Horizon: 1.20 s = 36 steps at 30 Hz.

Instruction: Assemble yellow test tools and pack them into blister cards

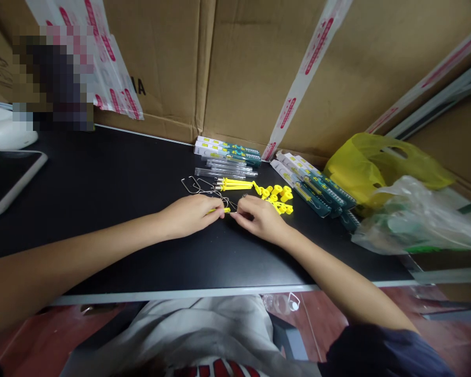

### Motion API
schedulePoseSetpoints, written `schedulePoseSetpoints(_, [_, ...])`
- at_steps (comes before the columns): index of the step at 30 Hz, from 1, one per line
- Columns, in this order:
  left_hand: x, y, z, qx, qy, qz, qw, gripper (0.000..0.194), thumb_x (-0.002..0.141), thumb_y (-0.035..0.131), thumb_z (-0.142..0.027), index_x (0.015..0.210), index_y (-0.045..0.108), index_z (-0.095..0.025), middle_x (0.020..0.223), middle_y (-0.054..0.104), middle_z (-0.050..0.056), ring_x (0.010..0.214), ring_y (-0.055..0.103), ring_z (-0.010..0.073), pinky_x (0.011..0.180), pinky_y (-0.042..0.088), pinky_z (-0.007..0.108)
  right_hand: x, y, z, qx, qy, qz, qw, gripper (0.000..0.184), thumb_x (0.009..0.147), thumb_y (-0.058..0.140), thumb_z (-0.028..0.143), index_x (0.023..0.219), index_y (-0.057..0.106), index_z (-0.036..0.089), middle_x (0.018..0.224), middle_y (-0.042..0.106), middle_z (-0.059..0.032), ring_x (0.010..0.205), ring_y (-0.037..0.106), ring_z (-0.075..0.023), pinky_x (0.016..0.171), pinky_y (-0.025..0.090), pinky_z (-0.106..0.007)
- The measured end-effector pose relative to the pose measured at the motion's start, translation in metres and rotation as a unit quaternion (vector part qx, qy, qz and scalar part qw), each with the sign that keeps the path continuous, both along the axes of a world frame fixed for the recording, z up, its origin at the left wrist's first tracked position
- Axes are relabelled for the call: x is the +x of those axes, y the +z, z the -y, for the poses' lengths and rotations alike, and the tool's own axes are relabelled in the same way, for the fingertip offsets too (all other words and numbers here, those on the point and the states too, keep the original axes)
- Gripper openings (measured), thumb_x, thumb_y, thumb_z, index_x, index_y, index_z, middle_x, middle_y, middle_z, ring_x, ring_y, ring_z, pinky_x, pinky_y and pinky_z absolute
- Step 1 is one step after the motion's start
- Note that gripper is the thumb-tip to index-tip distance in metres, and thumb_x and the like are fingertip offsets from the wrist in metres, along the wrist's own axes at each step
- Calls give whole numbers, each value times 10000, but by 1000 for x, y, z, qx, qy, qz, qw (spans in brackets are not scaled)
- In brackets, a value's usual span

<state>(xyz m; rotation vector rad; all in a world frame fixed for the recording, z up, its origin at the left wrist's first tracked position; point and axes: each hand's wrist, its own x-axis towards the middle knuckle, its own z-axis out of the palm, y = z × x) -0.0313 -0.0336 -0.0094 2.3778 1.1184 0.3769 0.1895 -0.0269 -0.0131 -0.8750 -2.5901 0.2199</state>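
Observation:
My left hand (190, 213) is closed in a pinch on a thin yellow stick (222, 210) lying just above the black table (113, 188). My right hand (259, 217) meets it from the right, fingers pinched at the stick's tip; what it grips is too small to name. Just beyond my fingers lie a bundle of yellow sticks (235, 184), bent wire hooks (198, 185) and a heap of small yellow caps (278, 199). Clear plastic tubes (225, 167) lie behind the sticks.
Small printed boxes lie at the back (227, 149) and in a fanned row to the right (314, 183). A yellow plastic bag (377, 165) and a clear bag (416, 220) sit at the right. A phone (8, 180) lies far left. Cardboard walls (239, 68) close the back.

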Motion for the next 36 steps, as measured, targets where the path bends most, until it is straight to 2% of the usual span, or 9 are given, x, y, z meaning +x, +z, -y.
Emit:
schedulePoseSetpoints(4, [0,0,1,27,9,-26,999,255,938,428,-286,889,657,-184,844,721,60,766,669,200,648,415,267,0,-5,-1,29,-9,22,999,270,961,484,296,710,450,201,678,512,-6,632,431,-128,582,315,-240])
schedulePoseSetpoints(12, [3,1,4,55,8,-111,992,250,967,380,-300,858,577,-190,804,684,57,751,656,221,607,389,277,1,-6,-3,26,6,17,1000,229,956,509,313,765,521,188,702,555,-16,666,492,-135,610,356,-237])
schedulePoseSetpoints(20, [3,-3,2,51,8,-108,993,267,982,346,-305,896,572,-191,859,689,57,795,664,217,665,426,286,-2,-9,-5,23,19,-11,999,201,956,518,294,785,534,190,699,566,-14,669,500,-140,622,379,-242])
schedulePoseSetpoints(25, [3,0,2,46,14,-96,994,280,992,339,-315,930,581,-189,896,694,60,823,664,222,689,424,293,1,-8,-5,8,-5,-26,1000,225,946,540,288,749,480,196,698,537,-4,652,487,-126,598,362,-227])
schedulePoseSetpoints(31, [3,2,4,58,20,-137,989,296,996,314,-317,939,575,-188,909,698,71,824,670,240,671,430,304,0,-14,-4,78,-6,-14,997,248,956,515,273,726,453,203,668,529,-2,624,477,-129,563,341,-232])
schedulePoseSetpoints(36, [6,3,5,61,22,-148,987,286,995,303,-304,977,565,-189,942,708,81,836,676,247,672,432,308,-3,-16,1,152,-35,18,988,267,978,467,289,725,469,204,658,545,-14,609,469,-135,537,311,-246])
